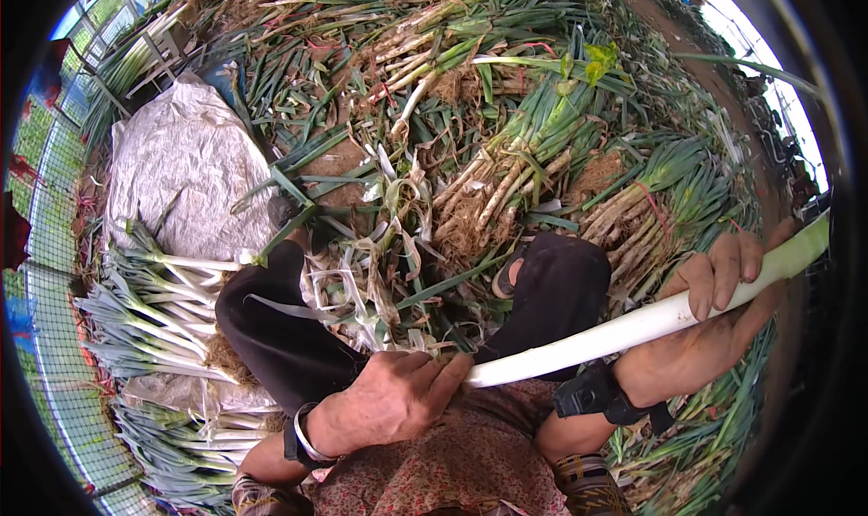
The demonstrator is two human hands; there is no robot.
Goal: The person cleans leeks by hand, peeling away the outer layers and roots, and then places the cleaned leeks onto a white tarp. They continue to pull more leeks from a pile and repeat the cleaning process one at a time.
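Across my lap I hold one large leek (579, 342), its white shank bare and smooth, its green end rising to the right. My left hand (391, 400) is closed round the root end, which the fingers hide. Farther up, near where white turns to green, my right hand (723, 292) wraps the shank with the fingers over the top. Peeled-off pale leaf strips (366, 276) lie heaped between my knees. Cleaned leeks (167, 313) with white shanks and roots are laid in a row by my left knee.
Beyond my feet lie untrimmed leek bundles (520, 159) with soil on their roots, and another bundle (651, 200) at the right. A whitish woven sheet (185, 168) spreads at the left, beside a mesh fence (54, 272). Loose green leaves litter the ground.
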